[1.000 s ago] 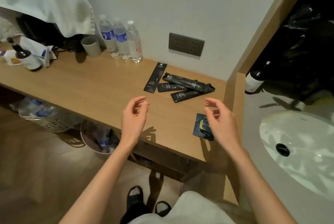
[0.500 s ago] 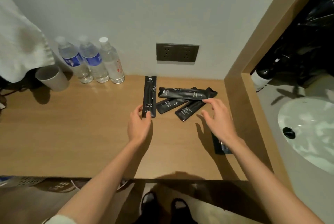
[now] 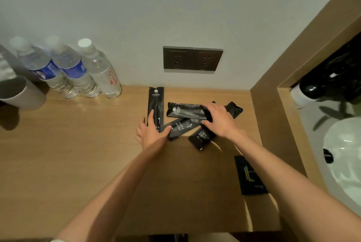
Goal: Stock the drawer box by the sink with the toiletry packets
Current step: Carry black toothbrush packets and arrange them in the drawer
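Observation:
Several black toothbrush packets lie on the wooden counter (image 3: pixel 78 153) below the wall socket. One long packet (image 3: pixel 155 101) lies straight, pointing at the wall; my left hand (image 3: pixel 151 134) pinches its near end between thumb and fingers. My right hand (image 3: pixel 220 121) is closed over the right end of the top crosswise packet (image 3: pixel 185 110). Under it lie a slanted packet (image 3: pixel 179 127) marked TOOTH BRUSH and another slanted packet (image 3: pixel 201 139). A flat dark square packet (image 3: pixel 249 175) lies apart near the counter's right side. No drawer box is in view.
Three water bottles (image 3: pixel 78 69) and a grey cup (image 3: pixel 19 93) stand at the back left. A wooden partition (image 3: pixel 273 109) divides the counter from the white sink (image 3: pixel 345 144) on the right, where a dark-capped bottle (image 3: pixel 310 89) stands.
I have leaned in over the counter. My left hand has taken hold of the straight packet's near end, and my right hand has closed on the top crosswise packet.

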{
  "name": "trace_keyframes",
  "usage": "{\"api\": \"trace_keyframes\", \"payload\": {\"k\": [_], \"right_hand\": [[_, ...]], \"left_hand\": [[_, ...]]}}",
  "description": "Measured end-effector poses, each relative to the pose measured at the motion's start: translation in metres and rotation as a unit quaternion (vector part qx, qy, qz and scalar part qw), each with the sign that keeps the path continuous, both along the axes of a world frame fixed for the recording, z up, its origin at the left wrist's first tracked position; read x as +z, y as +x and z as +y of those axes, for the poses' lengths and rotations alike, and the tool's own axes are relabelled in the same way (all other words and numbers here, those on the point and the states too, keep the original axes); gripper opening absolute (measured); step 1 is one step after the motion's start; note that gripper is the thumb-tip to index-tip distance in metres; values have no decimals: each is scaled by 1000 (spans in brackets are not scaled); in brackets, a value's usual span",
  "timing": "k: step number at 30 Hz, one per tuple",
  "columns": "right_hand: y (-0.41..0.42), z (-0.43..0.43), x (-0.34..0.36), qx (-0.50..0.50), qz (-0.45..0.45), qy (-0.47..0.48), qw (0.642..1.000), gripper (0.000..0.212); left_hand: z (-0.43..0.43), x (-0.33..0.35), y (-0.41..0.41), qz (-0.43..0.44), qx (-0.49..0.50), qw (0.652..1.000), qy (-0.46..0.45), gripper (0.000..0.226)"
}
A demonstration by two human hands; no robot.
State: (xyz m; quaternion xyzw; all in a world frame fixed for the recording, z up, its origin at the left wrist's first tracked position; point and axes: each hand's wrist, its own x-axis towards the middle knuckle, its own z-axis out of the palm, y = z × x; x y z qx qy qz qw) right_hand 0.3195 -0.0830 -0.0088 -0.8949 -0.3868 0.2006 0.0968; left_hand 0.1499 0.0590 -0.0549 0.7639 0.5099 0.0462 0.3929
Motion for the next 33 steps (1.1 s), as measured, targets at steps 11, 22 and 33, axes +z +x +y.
{"api": "trace_keyframes", "payload": {"k": [11, 22, 33], "right_hand": [[27, 12, -19, 51, -26, -28, 998, 70], [9, -3, -2, -29, -5, 64, 998, 67], [-63, -39, 41, -176, 145, 203, 952, 71]], "left_hand": [[11, -9, 7, -6, 16, 999, 32, 87], [14, -3, 7, -58, 16, 998, 2, 92], [13, 19, -19, -130, -77, 988, -13, 33]]}}
